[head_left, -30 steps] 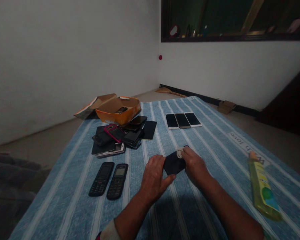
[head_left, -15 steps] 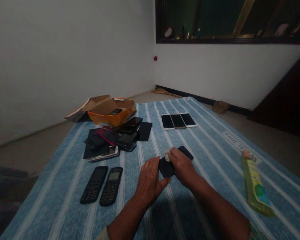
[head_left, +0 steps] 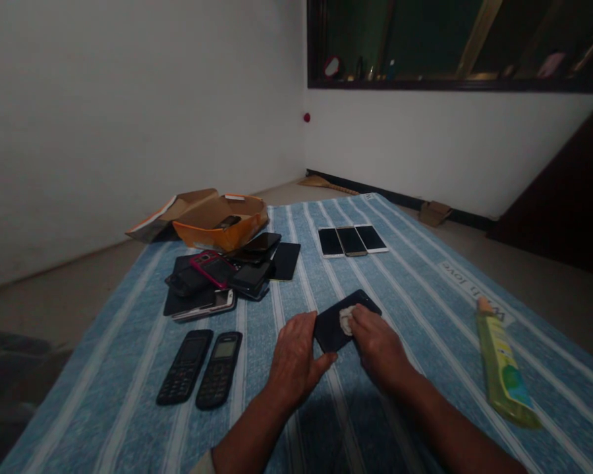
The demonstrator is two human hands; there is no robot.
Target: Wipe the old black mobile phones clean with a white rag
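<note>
A dark smartphone (head_left: 332,332) lies at a slant on the blue striped cloth (head_left: 326,421). My left hand (head_left: 295,355) grips its near left end between thumb and fingers. Pressed on the phone's surface is a small crumpled white wad (head_left: 346,320), pinched in the fingers of my right hand (head_left: 379,345); whether it is tissue or cloth I cannot tell. Left of my hands, two black keypad phones (head_left: 184,367) lie side by side. Farther off, three smartphones (head_left: 352,241) with pale edges form a row.
A heap of phones (head_left: 250,273) lies at left, in front of an open orange cardboard box (head_left: 212,236) with a phone inside. On the right lies a bottle of yellow-green liquid (head_left: 507,368). White walls (head_left: 143,99) stand behind.
My right hand has slid the white wad toward the right and nearer to me across the phone, baring more of its surface. My left hand keeps its place at the phone's end.
</note>
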